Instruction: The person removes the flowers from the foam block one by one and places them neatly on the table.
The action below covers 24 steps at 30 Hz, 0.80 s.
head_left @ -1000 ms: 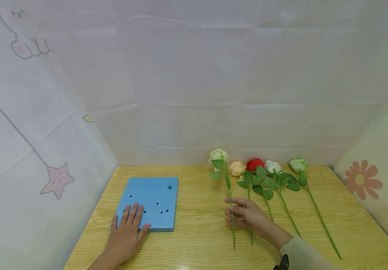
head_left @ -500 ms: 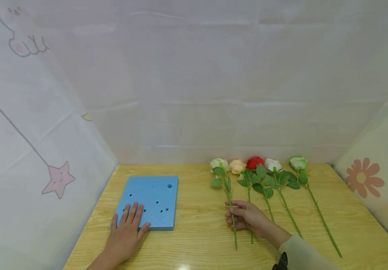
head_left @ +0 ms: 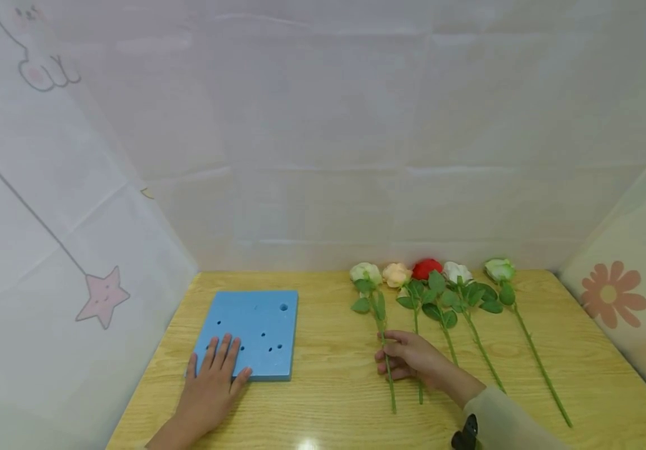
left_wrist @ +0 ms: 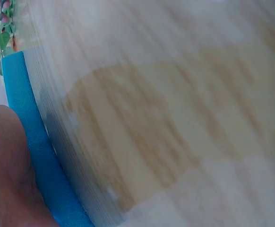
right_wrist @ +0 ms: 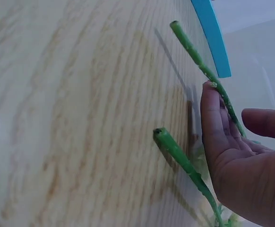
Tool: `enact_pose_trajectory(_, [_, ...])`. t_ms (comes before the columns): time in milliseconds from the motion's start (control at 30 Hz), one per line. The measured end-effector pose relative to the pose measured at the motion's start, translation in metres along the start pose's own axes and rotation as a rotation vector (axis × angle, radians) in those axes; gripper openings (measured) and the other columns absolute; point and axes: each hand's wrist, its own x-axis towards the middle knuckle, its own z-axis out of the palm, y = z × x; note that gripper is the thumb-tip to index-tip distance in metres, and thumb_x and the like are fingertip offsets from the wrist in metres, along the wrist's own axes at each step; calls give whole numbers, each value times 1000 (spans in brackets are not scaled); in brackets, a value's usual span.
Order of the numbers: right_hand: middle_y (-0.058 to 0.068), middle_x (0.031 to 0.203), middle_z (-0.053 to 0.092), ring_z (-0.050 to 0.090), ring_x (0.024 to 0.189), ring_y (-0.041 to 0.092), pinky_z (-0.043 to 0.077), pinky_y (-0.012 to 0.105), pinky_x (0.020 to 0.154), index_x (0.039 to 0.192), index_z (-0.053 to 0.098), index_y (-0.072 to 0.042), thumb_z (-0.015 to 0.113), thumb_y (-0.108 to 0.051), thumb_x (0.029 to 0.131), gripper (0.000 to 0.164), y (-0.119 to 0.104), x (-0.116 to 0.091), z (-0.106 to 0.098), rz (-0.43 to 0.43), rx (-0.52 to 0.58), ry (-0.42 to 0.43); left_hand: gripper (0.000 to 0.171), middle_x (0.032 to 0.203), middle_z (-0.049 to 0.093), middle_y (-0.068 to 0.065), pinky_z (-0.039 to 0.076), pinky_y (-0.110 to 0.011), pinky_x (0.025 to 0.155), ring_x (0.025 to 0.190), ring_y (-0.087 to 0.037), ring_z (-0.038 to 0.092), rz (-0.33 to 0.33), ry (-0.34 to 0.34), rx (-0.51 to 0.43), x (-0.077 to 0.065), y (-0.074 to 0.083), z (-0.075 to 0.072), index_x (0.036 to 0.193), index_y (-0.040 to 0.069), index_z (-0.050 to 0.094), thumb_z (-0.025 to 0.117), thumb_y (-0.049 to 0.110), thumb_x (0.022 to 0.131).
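Note:
In the head view my left hand (head_left: 210,390) lies flat, fingers spread, on the near left part of a blue foam board (head_left: 255,319) with several small holes. My right hand (head_left: 413,362) holds a pale green-white rose (head_left: 365,273) by its stem between thumb and fingers. In the right wrist view that rose's stem (right_wrist: 192,49) crosses the fingers, the thumb close by, and its cut end stands off the table, with a shadow beside it. Another stem (right_wrist: 180,156) lies below the hand; it belongs to the peach rose (head_left: 397,275).
To the right lie a red rose (head_left: 427,269), a white rose (head_left: 457,272) and a green-tinged rose (head_left: 500,269), blooms toward the back edge. The wooden table (head_left: 328,375) meets a cloth backdrop (head_left: 323,156) behind and at both sides.
The held rose's bloom has come down to the level of the other blooms, while my right hand stays around the stem. My left hand keeps its place on the foam board.

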Motion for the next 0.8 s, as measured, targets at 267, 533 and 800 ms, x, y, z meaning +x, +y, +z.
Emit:
enact_pose_trajectory(267, [20, 120, 66, 72, 97, 27, 61, 38, 76, 156, 22, 9, 48, -17, 108, 60, -1, -4, -2, -3, -62, 14, 75, 168, 19, -15, 7, -74, 114, 153, -44, 13, -2, -4, -1, 0, 0, 0, 162, 12, 27, 36, 61, 105])
enact_pose_trajectory(533, [20, 117, 61, 67, 96, 25, 61, 41, 77, 152, 36, 5, 55, -16, 106, 54, 1, -10, -1, 2, -171, 99, 78, 169, 18, -15, 5, -74, 113, 154, -44, 11, -9, -39, -7, 1, -1, 1, 163, 13, 26, 34, 64, 104])
enact_pose_trajectory(800, [24, 131, 59, 64, 112, 33, 57, 45, 91, 146, 48, 4, 58, -25, 105, 51, -16, -33, -12, -157, -367, 137, 85, 165, 26, -19, 11, -78, 112, 151, -48, 19, -31, -144, 16, 11, -3, -13, 161, 12, 32, 38, 71, 100])
